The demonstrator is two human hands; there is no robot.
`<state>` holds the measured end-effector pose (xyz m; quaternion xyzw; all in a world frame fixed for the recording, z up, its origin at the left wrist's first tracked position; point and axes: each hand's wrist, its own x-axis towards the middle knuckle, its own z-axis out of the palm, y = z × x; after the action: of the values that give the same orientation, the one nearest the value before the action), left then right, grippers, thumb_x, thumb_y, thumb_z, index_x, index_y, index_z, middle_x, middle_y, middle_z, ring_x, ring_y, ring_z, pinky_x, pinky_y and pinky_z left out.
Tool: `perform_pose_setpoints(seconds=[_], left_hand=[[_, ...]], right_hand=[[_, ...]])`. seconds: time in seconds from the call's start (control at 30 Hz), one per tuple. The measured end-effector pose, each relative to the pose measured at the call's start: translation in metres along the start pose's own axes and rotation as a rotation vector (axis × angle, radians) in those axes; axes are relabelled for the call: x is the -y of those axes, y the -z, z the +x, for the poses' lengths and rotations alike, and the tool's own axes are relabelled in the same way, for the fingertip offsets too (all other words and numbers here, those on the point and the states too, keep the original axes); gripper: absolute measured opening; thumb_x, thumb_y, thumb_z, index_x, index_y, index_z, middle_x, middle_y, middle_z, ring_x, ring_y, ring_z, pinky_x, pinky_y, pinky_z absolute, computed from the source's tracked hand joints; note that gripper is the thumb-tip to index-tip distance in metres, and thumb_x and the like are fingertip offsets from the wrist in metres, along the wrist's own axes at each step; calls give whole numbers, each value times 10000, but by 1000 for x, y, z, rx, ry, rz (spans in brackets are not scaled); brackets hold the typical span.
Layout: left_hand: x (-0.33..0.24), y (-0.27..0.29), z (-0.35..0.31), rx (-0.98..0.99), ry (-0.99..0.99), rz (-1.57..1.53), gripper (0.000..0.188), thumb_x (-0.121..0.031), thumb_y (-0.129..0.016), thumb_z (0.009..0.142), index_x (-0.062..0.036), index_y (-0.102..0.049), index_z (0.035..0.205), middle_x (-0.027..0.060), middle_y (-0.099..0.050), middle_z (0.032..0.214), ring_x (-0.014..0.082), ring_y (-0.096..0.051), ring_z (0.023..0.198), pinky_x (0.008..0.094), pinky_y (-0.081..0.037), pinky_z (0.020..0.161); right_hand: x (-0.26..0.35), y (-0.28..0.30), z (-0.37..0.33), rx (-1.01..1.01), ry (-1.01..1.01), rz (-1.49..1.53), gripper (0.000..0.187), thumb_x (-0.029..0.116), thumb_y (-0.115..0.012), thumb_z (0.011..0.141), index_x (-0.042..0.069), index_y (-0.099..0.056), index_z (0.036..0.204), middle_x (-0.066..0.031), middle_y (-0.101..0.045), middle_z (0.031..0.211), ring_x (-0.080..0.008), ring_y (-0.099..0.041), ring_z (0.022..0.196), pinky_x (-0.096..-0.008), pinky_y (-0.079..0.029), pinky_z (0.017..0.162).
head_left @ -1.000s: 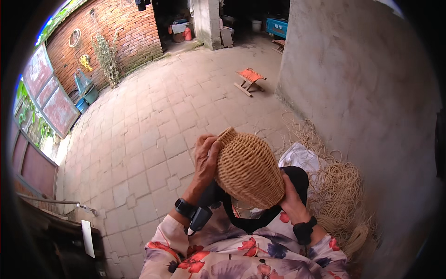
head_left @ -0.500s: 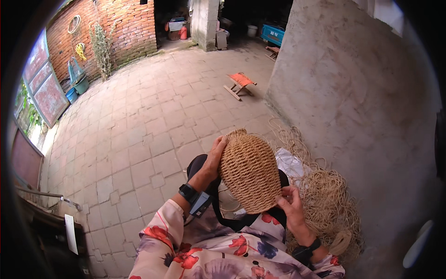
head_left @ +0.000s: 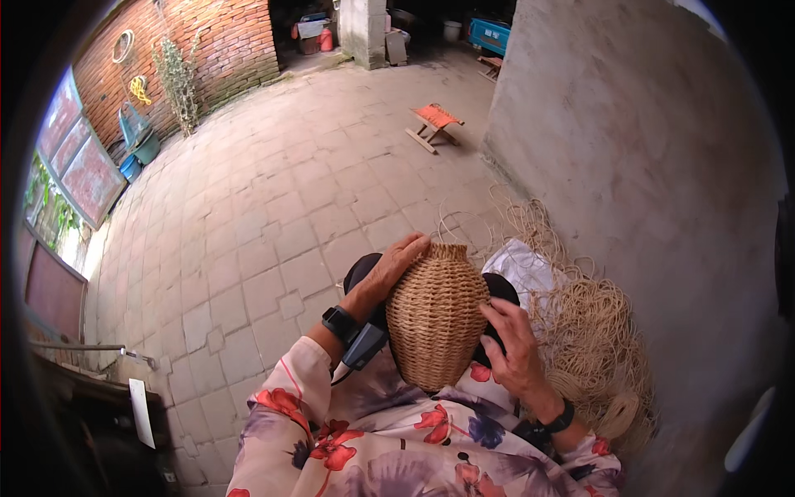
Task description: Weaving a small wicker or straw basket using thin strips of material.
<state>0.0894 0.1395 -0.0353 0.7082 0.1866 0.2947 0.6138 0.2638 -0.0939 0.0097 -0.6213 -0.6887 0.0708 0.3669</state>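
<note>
A woven straw-coloured vase [head_left: 437, 319], narrow at its neck and wide in the body, sits upright in my lap between my knees. My left hand [head_left: 396, 267] is closed on its upper left shoulder, the fingers reaching toward the neck. At the vase's right side is my right hand [head_left: 517, 352], with index finger and thumb stretched out and apart. Its index fingertip touches the weave. The vase's far side and part of the left fingers are hidden.
To my right, a tangled heap of tan cord [head_left: 592, 356] lies beside a white sheet [head_left: 522, 269] against the grey wall [head_left: 629, 149]. Ahead on the paving stands a folding stool [head_left: 435, 120] with an orange seat. A metal gate [head_left: 79, 157] is at far left.
The vase has turned from tilted, base toward me, to upright with its neck showing. My left hand moved with it; my right hand has left the lower edge for the side, fingers now apart.
</note>
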Motion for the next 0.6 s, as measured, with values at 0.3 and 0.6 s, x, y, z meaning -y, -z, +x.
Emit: perform_pose_setpoints(seconds=[0.3, 0.6], left_hand=[[-9, -5, 0, -23, 102, -9, 361, -308, -410, 1057, 23, -552, 1038, 60, -528, 1018, 133, -512, 941, 271, -427, 870], [-12, -2, -3, 8, -378, 352, 297, -240, -473, 1023, 33, -567, 1092, 42, -537, 900, 138, -514, 852, 280, -439, 794]], right_hand=[[-14, -24, -7, -33, 167, -127, 662, -79, -625, 751, 191, -603, 1355, -189, -471, 1358, -368, -507, 1226, -427, -443, 1033], [-25, -12, -13, -51, 150, 49, 501, -33, -623, 783, 149, -661, 1248, -171, -538, 1279, -337, -561, 1154, -406, -486, 973]])
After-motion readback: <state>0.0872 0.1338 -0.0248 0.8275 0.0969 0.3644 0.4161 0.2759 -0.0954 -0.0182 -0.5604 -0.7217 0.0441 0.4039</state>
